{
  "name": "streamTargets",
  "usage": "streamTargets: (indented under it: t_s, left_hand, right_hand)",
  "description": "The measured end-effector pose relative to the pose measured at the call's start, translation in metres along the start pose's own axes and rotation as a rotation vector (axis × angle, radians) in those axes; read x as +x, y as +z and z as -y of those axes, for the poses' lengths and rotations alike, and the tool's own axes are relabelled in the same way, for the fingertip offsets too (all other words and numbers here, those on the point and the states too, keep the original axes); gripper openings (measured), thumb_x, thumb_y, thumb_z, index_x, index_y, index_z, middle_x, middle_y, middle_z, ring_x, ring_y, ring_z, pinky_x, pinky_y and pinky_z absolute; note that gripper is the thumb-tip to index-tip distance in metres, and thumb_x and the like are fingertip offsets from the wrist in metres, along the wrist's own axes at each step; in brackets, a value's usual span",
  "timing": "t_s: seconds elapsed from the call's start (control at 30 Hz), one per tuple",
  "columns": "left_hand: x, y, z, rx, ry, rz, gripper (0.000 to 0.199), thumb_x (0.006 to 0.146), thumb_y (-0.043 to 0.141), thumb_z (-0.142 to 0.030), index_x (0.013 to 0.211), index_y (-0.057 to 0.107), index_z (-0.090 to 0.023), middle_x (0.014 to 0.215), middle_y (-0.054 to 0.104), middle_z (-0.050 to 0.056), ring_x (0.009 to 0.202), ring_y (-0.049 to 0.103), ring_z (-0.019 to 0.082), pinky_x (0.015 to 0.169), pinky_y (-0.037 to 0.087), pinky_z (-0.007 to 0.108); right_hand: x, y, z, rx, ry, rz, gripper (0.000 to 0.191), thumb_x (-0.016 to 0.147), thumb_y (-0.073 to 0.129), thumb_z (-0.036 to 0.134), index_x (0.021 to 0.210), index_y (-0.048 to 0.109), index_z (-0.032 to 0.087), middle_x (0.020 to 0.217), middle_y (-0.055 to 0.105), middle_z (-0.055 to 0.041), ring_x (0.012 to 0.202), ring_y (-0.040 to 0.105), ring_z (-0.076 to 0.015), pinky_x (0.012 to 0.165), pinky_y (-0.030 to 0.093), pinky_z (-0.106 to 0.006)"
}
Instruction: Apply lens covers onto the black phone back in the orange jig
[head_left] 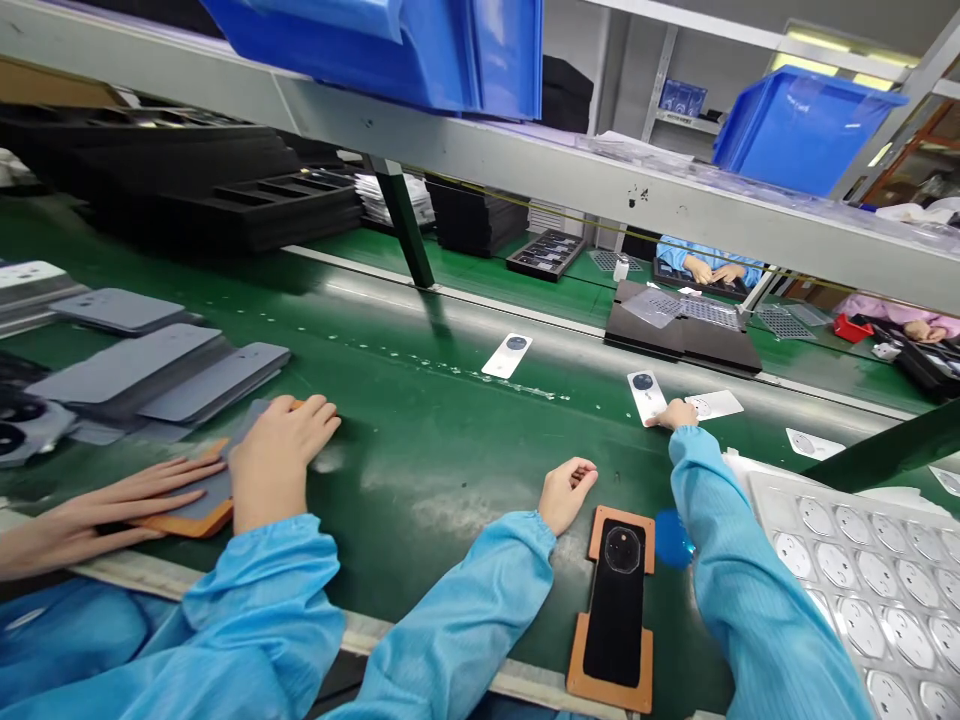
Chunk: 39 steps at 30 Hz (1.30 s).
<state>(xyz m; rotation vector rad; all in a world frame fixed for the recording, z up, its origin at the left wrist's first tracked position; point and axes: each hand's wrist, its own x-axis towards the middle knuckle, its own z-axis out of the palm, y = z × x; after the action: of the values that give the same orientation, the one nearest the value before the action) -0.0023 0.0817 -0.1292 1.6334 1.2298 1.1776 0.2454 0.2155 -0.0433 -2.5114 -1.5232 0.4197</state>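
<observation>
My left hand [568, 495] hovers over the green belt with its fingers curled closed; nothing shows in them. Just below and to the right of it, a black phone back panel [615, 600] with a round camera area lies in an orange fixture [611, 691]. My right hand [679, 413] reaches forward, fingers pinched at the lower corner of a white card [643, 391] with a dark circle. Another white card [721, 404] with a pale circle lies partly behind that hand. A third white card [508, 357], also dark-circled, lies further left on the belt.
At left, a co-worker's hands [274, 460] press on a grey panel in an orange fixture [210, 521], beside stacked grey panels [135, 365]. A clear tray of round parts [862, 570] stands at right. A metal shelf beam [480, 155] with blue bins [806, 130] crosses above.
</observation>
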Motion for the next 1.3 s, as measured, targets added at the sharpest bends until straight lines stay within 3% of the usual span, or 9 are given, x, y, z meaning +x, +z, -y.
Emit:
streamTargets:
  t_s: [0.1, 0.23, 0.4, 0.47, 0.57, 0.67, 0.77, 1.07, 1.3]
  left_hand:
    - [0.006, -0.014, -0.014, 0.063, 0.086, -0.084, 0.024, 0.089, 0.056, -0.032, 0.103, 0.066, -0.016, 0.107, 0.066, 0.008, 0.101, 0.063, 0.018, 0.089, 0.053, 0.031]
    - [0.018, -0.037, -0.053, 0.421, 0.325, -0.118, 0.053, 0.087, 0.063, -0.031, 0.137, 0.051, -0.017, 0.143, 0.047, 0.014, 0.138, 0.038, 0.029, 0.117, 0.031, 0.049]
    - [0.012, -0.044, -0.079, 0.542, 0.622, 0.315, 0.029, 0.095, 0.048, -0.021, 0.116, 0.067, -0.021, 0.114, 0.067, 0.008, 0.109, 0.061, 0.021, 0.096, 0.047, 0.037]
    - [0.001, -0.043, -0.074, 0.35, 0.554, 0.341, 0.029, 0.097, 0.044, -0.025, 0.105, 0.072, -0.02, 0.104, 0.071, 0.006, 0.095, 0.065, 0.017, 0.086, 0.05, 0.029]
    - [-0.019, -0.046, -0.061, 0.072, 0.173, 0.083, 0.028, 0.086, 0.062, -0.044, 0.089, 0.076, -0.02, 0.093, 0.074, 0.005, 0.088, 0.069, 0.02, 0.077, 0.055, 0.026]
    - [-0.034, -0.051, -0.051, -0.114, -0.206, -0.181, 0.035, 0.062, 0.08, -0.051, 0.076, 0.077, -0.019, 0.084, 0.074, 0.006, 0.088, 0.07, 0.026, 0.072, 0.058, 0.028]
    - [-0.041, -0.05, -0.046, -0.255, -0.359, -0.253, 0.043, 0.054, 0.085, -0.049, 0.08, 0.077, -0.016, 0.087, 0.075, 0.007, 0.092, 0.07, 0.029, 0.076, 0.06, 0.031]
    - [-0.05, -0.043, -0.06, -0.532, -0.43, -0.351, 0.053, 0.052, 0.088, -0.044, 0.092, 0.076, -0.011, 0.094, 0.073, 0.009, 0.098, 0.068, 0.03, 0.082, 0.061, 0.038]
    - [-0.053, -0.032, -0.059, -0.605, -0.489, -0.332, 0.06, 0.054, 0.089, -0.049, 0.093, 0.074, -0.006, 0.1, 0.072, 0.013, 0.09, 0.069, 0.026, 0.077, 0.058, 0.031]
  right_hand:
    - [-0.026, -0.028, 0.007, -0.051, -0.255, -0.034, 0.028, 0.085, 0.064, 0.028, 0.106, 0.062, 0.01, 0.109, 0.061, -0.0184, 0.103, 0.058, -0.0256, 0.085, 0.043, -0.033]
    - [-0.106, -0.064, 0.008, -0.099, -0.658, -0.03, 0.014, 0.094, 0.05, 0.021, 0.104, 0.06, 0.019, 0.101, 0.064, -0.0077, 0.096, 0.057, -0.0195, 0.085, 0.039, -0.03]
    - [-0.219, -0.092, -0.031, -0.154, -1.262, -0.195, 0.018, 0.097, 0.044, 0.014, 0.095, 0.06, 0.018, 0.094, 0.067, -0.0057, 0.09, 0.058, -0.0166, 0.084, 0.041, -0.031]
    - [-0.233, -0.103, -0.07, -0.079, -1.171, -0.394, 0.016, 0.098, 0.047, 0.017, 0.104, 0.061, 0.017, 0.103, 0.068, -0.0077, 0.097, 0.06, -0.0181, 0.088, 0.043, -0.032]
    - [-0.222, -0.12, -0.15, -0.037, -0.719, -0.479, 0.021, 0.096, 0.054, 0.031, 0.11, 0.062, 0.019, 0.106, 0.068, -0.0078, 0.1, 0.062, -0.0215, 0.088, 0.047, -0.035]
    - [-0.202, -0.125, -0.22, -0.161, -0.359, -0.236, 0.022, 0.094, 0.051, 0.034, 0.097, 0.068, 0.02, 0.096, 0.069, -0.0063, 0.089, 0.064, -0.0226, 0.079, 0.047, -0.035]
    - [-0.192, -0.108, -0.249, -0.176, -0.258, -0.009, 0.025, 0.089, 0.057, 0.037, 0.104, 0.07, 0.021, 0.099, 0.066, -0.0061, 0.089, 0.063, -0.0214, 0.079, 0.045, -0.033]
    - [-0.209, -0.078, -0.229, -0.022, -0.213, -0.105, 0.022, 0.081, 0.06, 0.032, 0.097, 0.053, 0.019, 0.084, 0.061, -0.0025, 0.071, 0.058, -0.0181, 0.065, 0.042, -0.029]
    - [-0.268, 0.006, -0.125, 0.192, -0.767, -0.319, 0.027, 0.099, 0.044, 0.019, 0.118, 0.062, 0.024, 0.106, 0.069, -0.0051, 0.091, 0.066, -0.0176, 0.081, 0.052, -0.031]
